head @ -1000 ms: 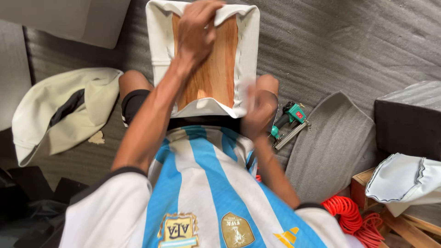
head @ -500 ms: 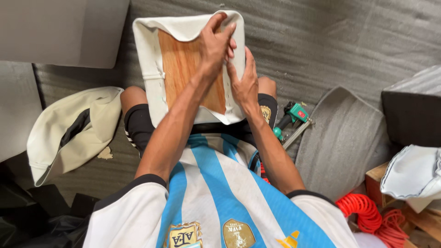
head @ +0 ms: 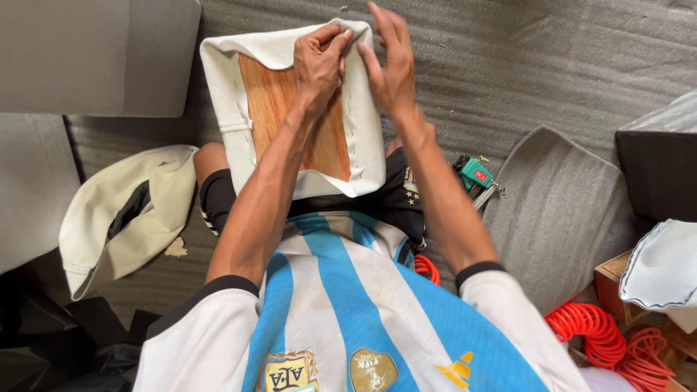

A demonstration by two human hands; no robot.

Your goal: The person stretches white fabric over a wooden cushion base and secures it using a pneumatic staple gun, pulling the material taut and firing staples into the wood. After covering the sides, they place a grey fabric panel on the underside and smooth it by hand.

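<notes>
The scene is lit evenly by soft, bright daylight, and no single source can be made out; only faint, diffuse shadows are cast under the forearms and beneath the cream seat cushion [head: 290, 109] on the lap. No glare is seen, though the white fabric is rendered close to overexposed, while the lower left corner is left dark and murky. Slight motion blur is shown on the fingers of the right hand [head: 390, 65], and wide-angle stretching is noticeable towards the frame edges, where the striped shirt [head: 341, 319] is enlarged.

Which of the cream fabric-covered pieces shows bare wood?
The seat pad on the person's lap, under both hands; its back shows an orange-brown wood panel. The floor cover shows none.
</notes>
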